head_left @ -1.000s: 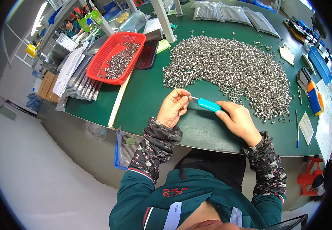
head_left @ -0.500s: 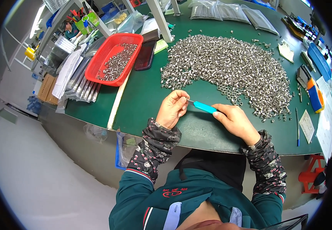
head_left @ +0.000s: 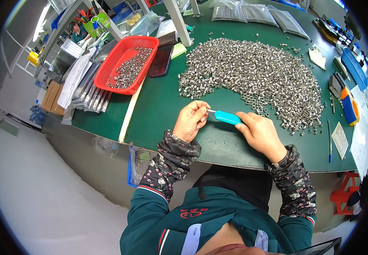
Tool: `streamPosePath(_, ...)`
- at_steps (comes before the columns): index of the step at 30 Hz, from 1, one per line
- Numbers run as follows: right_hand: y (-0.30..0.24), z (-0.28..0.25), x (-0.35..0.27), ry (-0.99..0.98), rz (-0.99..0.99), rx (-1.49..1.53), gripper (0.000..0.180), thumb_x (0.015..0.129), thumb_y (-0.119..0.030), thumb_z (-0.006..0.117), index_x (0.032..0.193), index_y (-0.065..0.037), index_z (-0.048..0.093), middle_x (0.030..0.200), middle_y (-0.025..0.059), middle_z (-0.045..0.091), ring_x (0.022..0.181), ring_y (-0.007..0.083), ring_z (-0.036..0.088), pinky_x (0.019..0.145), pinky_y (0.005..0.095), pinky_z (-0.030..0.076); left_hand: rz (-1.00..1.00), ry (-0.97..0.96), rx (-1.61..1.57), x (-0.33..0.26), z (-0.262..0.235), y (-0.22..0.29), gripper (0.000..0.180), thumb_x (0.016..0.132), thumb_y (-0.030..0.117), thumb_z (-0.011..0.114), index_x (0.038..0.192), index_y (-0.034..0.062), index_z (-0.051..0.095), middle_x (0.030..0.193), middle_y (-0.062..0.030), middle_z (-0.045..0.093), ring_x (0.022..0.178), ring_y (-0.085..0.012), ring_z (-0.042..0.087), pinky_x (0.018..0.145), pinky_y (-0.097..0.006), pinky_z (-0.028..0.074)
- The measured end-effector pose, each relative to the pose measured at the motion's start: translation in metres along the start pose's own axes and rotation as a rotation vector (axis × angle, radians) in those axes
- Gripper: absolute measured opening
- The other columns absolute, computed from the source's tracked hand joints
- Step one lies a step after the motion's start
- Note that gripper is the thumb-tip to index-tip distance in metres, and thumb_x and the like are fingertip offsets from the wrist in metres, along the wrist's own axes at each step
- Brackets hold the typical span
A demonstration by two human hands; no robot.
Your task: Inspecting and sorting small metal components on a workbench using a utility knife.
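My right hand (head_left: 262,131) grips the flat teal handle of a small knife (head_left: 228,117). Its slim metal blade points left and reaches the fingertips of my left hand (head_left: 191,120). There, thumb and forefinger pinch a tiny metal part (head_left: 207,108), mostly hidden by the fingers; it looks like one of the loose rings. Just beyond both hands spreads a broad heap of small silvery metal rings (head_left: 252,68) on the green tabletop (head_left: 158,114).
Left of the hands, a red plastic basket (head_left: 104,68) holds more small metal pieces, beside a dark phone (head_left: 161,60). Bagged parts (head_left: 231,13) lie along the back. At right are a pen (head_left: 330,140), a paper tag (head_left: 340,140) and an orange-and-blue object (head_left: 350,108).
The knife has turned slightly in my right hand, showing more of its handle's broad side. My left hand stays nearly still with its pinch unchanged.
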State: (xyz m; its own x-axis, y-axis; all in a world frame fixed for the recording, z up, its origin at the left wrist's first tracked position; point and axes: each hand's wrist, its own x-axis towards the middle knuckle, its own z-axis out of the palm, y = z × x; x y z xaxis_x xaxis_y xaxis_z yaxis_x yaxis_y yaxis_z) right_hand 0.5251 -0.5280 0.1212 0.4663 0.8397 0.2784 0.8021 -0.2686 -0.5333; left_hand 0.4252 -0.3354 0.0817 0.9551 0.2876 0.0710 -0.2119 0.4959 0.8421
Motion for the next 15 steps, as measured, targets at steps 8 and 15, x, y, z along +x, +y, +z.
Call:
streamPosePath(8,0.001,-0.005,-0.001,0.324,-0.242,-0.237,0.032,0.066,-0.017,0.062,0.095,-0.007,0.051,0.064,0.0052,0.045,0.058,0.0210,0.048,0.050,0.0320,0.039,-0.032,0.069,-0.021,0.000,0.006,0.003,0.014,0.084,0.014,0.047,0.086,0.0000,0.050,0.068,-0.0011,0.045,0.051,-0.0038,0.037,0.040,-0.014,0.028)
streamPosePath(15,0.005,-0.015,-0.015,0.077,-0.296,-0.423,0.031,0.066,-0.016,0.061,0.094,-0.007,0.052,0.064,0.0056,0.043,0.059,0.0210,0.046,0.051,0.0318,0.036,-0.012,0.089,-0.053,0.000,0.003,0.003,0.016,0.085,0.019,0.045,0.086,0.0034,0.049,0.073,-0.0038,0.046,0.055,-0.0054,0.039,0.039,-0.014,0.029)
